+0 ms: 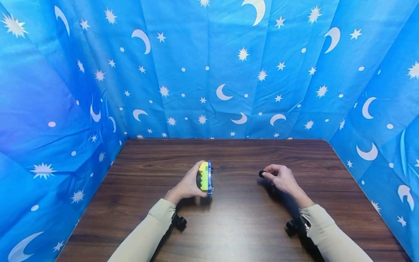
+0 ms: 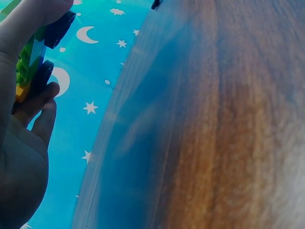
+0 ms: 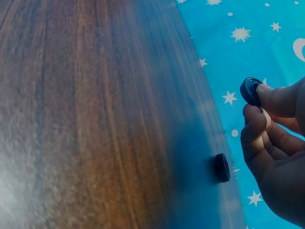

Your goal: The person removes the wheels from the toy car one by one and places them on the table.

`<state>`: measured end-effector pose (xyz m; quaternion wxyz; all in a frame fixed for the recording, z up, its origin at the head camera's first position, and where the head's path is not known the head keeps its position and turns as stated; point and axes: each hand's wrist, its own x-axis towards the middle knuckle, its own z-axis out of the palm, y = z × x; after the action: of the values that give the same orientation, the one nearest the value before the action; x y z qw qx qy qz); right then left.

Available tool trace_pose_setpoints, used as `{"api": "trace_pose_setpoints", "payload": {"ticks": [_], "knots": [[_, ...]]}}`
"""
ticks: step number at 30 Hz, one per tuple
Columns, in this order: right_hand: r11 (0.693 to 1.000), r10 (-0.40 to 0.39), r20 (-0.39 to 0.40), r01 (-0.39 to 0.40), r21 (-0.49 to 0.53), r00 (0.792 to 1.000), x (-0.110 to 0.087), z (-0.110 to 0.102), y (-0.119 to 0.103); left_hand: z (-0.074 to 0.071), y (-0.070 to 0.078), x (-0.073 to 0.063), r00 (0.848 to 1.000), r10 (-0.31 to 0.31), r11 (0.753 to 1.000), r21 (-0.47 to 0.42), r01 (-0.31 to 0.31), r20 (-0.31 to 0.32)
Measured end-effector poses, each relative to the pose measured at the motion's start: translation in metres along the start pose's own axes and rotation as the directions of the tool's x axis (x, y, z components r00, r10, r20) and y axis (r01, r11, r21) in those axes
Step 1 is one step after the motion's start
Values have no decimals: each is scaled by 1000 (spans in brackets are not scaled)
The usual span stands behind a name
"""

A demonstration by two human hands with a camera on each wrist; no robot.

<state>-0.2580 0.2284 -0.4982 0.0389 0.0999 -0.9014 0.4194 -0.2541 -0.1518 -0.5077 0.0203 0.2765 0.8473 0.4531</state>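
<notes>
My left hand point(image 1: 187, 186) grips a toy brick car point(image 1: 205, 177) by its two ends, thumb at the near end and fingers at the far one. The car has yellow and lime-green bricks on a blue base and is turned on its side, base facing right. Black wheels point(image 2: 42, 76) show along that base in the left wrist view. Farther right, my right hand point(image 1: 284, 179) pinches a small black wheel point(image 3: 250, 91) between thumb and fingers, over the table. A second black wheel point(image 3: 222, 168) stands on the table below that hand in the right wrist view.
The dark wood-grain table point(image 1: 235, 218) reaches back to a blue cloth point(image 1: 222, 65) with white moons and stars, which also hangs at both sides. Small black cameras point(image 1: 178, 221) are strapped to both wrists.
</notes>
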Motion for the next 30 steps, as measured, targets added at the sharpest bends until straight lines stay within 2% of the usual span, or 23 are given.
{"api": "trace_pose_setpoints", "payload": {"ticks": [13,19,30], "knots": [[998,56,58,-54,-39,997,-1,-1,4,-4,2,1,999,31,1000,5,-31,-14],[994,101,73,-97,-56,992,-1,1,7,-4,2,0,1000,1,1000,-2,-1,-6],[991,126,80,-121,-64,989,-2,-1,10,-5,4,0,1000,-18,1000,15,18,12]]}}
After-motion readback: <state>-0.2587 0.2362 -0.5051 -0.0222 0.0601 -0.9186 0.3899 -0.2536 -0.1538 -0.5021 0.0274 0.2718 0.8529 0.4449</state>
